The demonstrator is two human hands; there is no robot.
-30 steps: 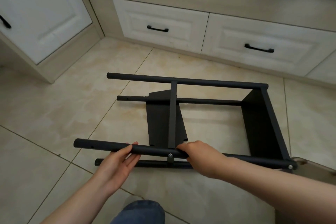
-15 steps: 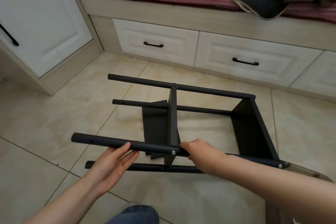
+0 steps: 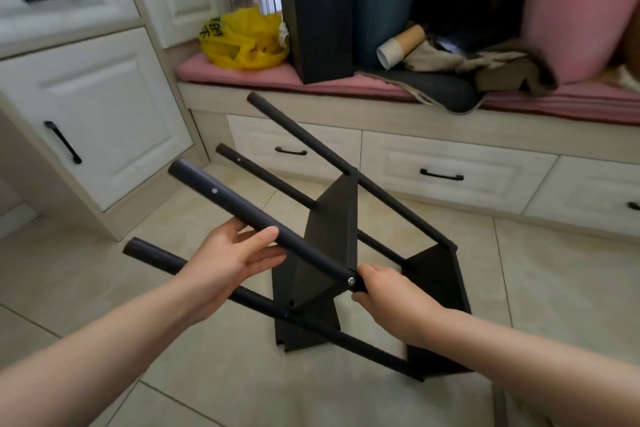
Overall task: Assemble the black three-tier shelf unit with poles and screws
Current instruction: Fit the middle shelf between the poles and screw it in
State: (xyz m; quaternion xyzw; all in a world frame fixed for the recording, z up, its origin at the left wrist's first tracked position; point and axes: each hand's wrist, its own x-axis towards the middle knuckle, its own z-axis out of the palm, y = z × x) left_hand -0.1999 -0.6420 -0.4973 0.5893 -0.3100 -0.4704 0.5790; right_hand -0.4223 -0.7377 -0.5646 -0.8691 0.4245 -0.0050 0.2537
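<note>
Findings, person's body: two forearms are being shown bare from wrist to the lower frame edge, one at each side. The left hand (image 3: 232, 260) and the right hand (image 3: 394, 298) are being shown uncovered. Detail of the fingernails is not being resolved at this sharpness.

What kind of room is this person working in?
Probably a room in a home, maybe a bedroom: a built-in bench with a pink cushion above white drawers, a yellow plastic bag on it, and a tiled floor.
</note>
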